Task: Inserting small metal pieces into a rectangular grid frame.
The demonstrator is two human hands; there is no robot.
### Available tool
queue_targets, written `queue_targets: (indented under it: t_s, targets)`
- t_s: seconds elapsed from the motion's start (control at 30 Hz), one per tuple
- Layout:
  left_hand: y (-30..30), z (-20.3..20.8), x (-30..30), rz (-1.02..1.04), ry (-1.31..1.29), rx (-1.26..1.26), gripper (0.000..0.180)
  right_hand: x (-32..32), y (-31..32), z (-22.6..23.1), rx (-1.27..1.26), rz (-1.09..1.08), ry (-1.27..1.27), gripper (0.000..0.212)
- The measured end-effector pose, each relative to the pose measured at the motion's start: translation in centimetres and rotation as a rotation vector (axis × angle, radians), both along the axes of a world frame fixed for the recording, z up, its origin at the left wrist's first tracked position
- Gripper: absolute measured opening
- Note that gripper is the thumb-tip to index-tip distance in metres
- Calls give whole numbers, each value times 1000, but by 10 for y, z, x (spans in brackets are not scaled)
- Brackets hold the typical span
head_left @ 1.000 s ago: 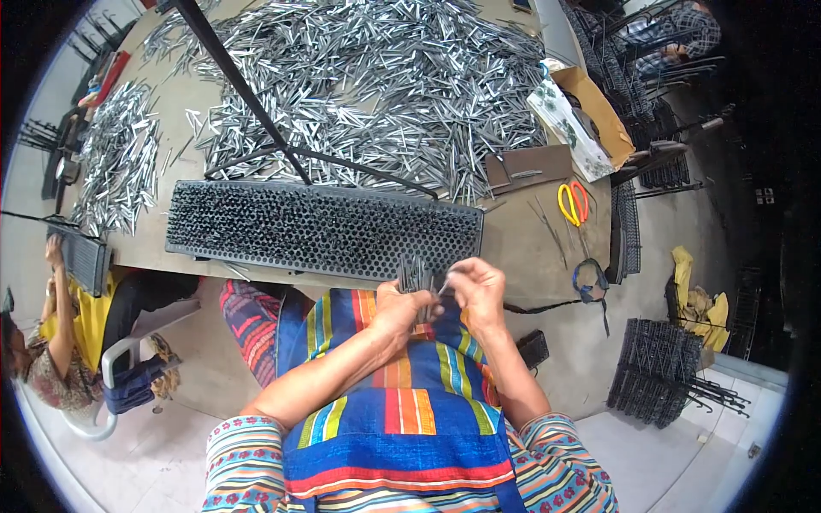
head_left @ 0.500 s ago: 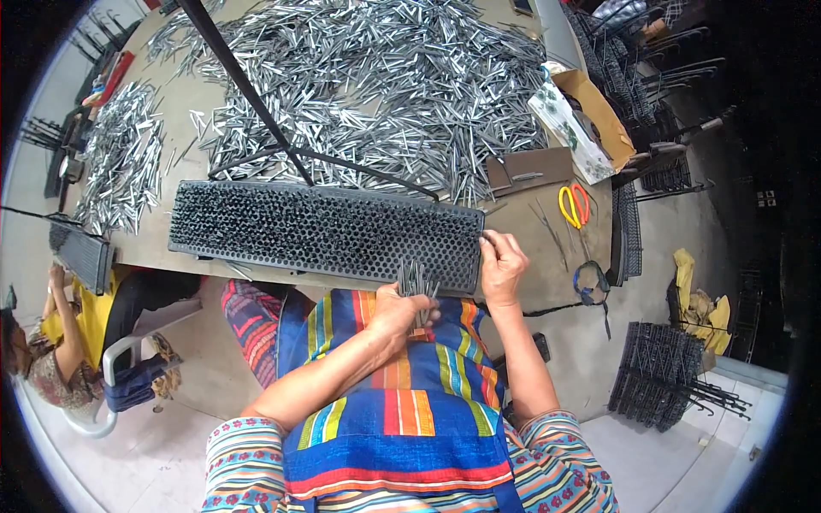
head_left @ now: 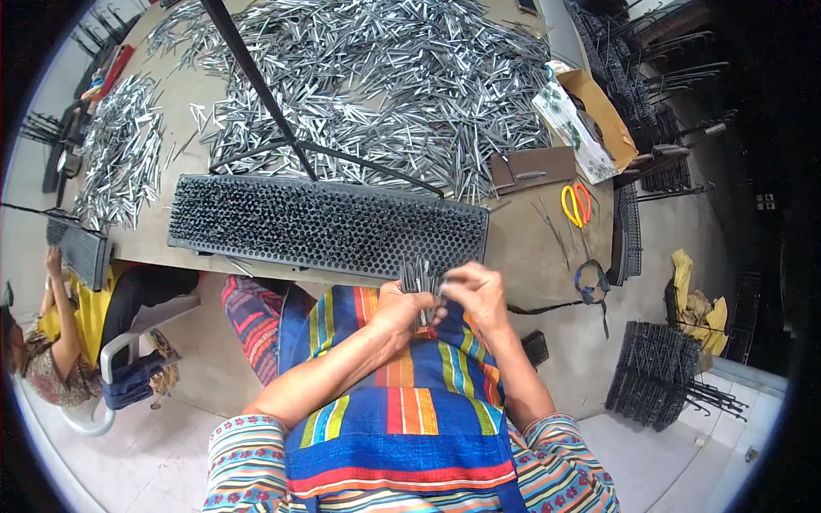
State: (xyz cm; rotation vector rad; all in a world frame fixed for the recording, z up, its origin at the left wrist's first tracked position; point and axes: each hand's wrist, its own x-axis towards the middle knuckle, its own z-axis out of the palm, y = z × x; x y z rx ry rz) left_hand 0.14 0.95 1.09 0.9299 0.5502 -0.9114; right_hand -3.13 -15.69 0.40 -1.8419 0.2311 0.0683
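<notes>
At the near edge of the table, just in front of the black perforated rack, both hands have come back together. Half a second ago the right hand was up on the rack's corner; now its fingers pinch at the small bundle of metal pins that the left hand clamps upright over the striped apron. That return suggests one pin went into the rack and another is being picked from the bundle
</notes>
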Motion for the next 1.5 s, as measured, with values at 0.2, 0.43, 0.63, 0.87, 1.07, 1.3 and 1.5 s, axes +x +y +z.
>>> queue_targets:
  t_s: [0.2,0.43,0.63,0.87,1.07,1.3,1.5]
  targets:
    - [15,-2,0,52,-6,110,16,6,22,-8,446,-331,48,2]
    - [29,-7,-4,59,-10,108,17,55,34,-16,159,-380,-277,5]
    - [31,-6,-1,76,27,65,15,69,38,-20,-235,-344,-395,7]
    - [27,-5,2,103,52,24,13,70,36,-14,-323,-324,-430,7]
    - [24,-5,3,108,46,24,12,70,34,-12,-518,-190,-474,7]
    - [23,-10,3,109,59,-16,9,58,33,-10,-781,-23,-493,15]
    - [22,0,5,142,79,-32,13,32,39,11,-121,6,-85,13]
